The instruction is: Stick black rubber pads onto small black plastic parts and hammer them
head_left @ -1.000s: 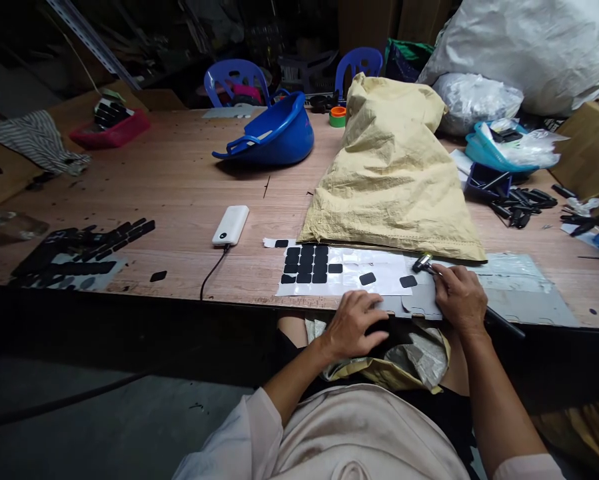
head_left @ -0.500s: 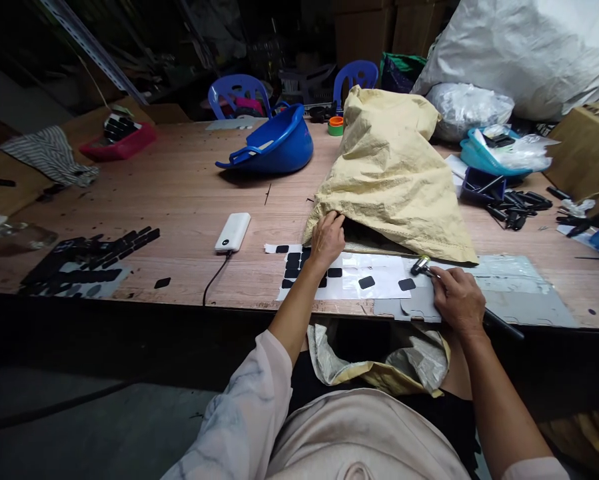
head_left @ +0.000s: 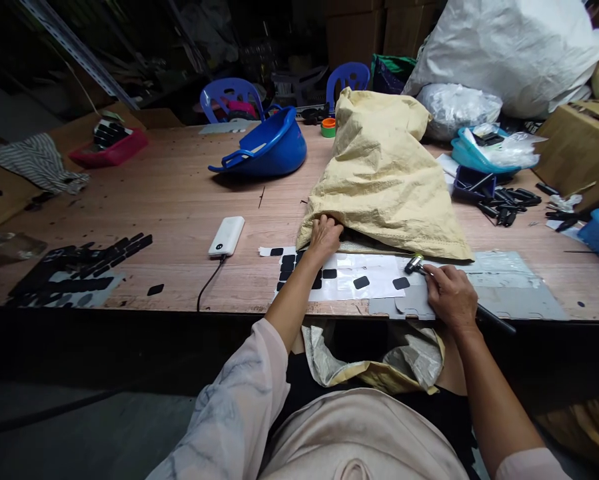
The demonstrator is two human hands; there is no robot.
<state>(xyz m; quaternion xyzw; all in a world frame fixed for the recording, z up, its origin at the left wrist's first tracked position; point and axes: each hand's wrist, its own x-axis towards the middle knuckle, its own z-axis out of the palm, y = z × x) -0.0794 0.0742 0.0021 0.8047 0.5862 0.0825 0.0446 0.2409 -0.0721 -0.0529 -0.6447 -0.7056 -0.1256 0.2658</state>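
Observation:
My left hand (head_left: pixel 325 239) is at the open lower edge of a yellow cloth sack (head_left: pixel 379 180), its fingers bent and their tips hidden at the sack's mouth. In my right hand (head_left: pixel 452 293) is a small hammer (head_left: pixel 496 320), its metal head over the grey board (head_left: pixel 509 283) near the sack's front edge. A white sheet (head_left: pixel 374 267) lies below the sack, with several black rounded pieces on it; one black piece (head_left: pixel 401 283) is left of the hammer head.
A white power bank (head_left: pixel 228 236) with a black cable lies left of the sack. Behind it sits a blue basin (head_left: pixel 274 147). Black strips (head_left: pixel 99 260) are at the left. A teal basket (head_left: pixel 494 157) and a cardboard box (head_left: pixel 579 150) stand at the right.
The whole view has shifted slightly, so the table items appear a little further left. Both hands keep about the same places on the sack and hammer.

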